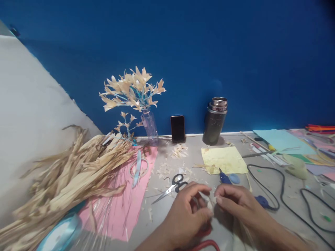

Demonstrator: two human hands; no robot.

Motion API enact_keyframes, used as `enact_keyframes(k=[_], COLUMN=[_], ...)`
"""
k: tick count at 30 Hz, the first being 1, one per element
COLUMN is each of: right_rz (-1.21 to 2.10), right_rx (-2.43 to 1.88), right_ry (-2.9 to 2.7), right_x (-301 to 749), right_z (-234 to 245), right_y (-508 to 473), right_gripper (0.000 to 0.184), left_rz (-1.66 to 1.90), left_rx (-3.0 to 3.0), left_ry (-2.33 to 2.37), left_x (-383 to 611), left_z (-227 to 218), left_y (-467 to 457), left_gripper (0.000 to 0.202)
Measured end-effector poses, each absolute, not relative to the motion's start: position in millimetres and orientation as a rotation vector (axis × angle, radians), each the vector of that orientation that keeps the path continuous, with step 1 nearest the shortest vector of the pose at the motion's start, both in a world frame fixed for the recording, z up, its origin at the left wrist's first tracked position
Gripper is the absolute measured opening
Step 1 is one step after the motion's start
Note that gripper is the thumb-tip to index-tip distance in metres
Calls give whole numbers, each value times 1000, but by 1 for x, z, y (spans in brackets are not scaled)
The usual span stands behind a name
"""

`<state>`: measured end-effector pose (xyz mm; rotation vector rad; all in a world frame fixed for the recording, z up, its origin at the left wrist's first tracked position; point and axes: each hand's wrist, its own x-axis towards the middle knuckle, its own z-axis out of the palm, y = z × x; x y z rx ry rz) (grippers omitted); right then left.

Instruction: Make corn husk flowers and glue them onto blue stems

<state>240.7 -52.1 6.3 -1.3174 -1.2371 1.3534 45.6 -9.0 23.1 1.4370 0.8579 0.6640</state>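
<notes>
My left hand (192,211) is over the front of the table, its fingers curled toward the thumb. Facing it, my right hand (237,202) has thumb and fingers pinched together. A small pale scrap shows between the two sets of fingertips, too blurred to name. Beyond my left hand lie scissors (170,189) with black handles, blades pointing left. Past my right hand a blue corded tool (225,177), like a glue gun, lies partly hidden beside a round blue disc (235,179). Red handles (205,245) show below my hands.
Dried corn husks (86,170) cover the left side, partly over pink paper (136,209), near blue ribbon (61,233). A vase (150,127) of husk flowers, a phone (178,129) and a flask (215,122) stand by the wall. Yellow paper (222,158) and a black cord (282,184) lie right.
</notes>
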Motion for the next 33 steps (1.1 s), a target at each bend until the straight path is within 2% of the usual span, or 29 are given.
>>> enact_keyframes(k=[2,3,6,12,19,26,33], right_rz=[1398,1409,1421,1392,1306,1242,746], right_rx=[-1309,-1314,-1334,-1366,-1400,-1460,-1758], right_ry=[-1131,-1094,-1082,-1319,-1465,-1572,-2046], right_x=[241,241,244,242,232,229,236], right_z=[7,7,11,31,49,55,53], right_y=[-50,-49,-44,-36,-31,-24,31], right_gripper=[34,34,33,31,25,20,20], left_rz=[610,578,590,721,698,751,916], left_rx=[1328,1247,1057,1304,1202,1195,1171], left_ry=[706,644,642,828,776,837,899], left_x=[39,36,31,39,39,37,12], left_z=[24,24,23,27,31,30,28], left_y=[-5,-3,3,2,0,3,18], left_gripper=[56,55,39,10,12,2,9])
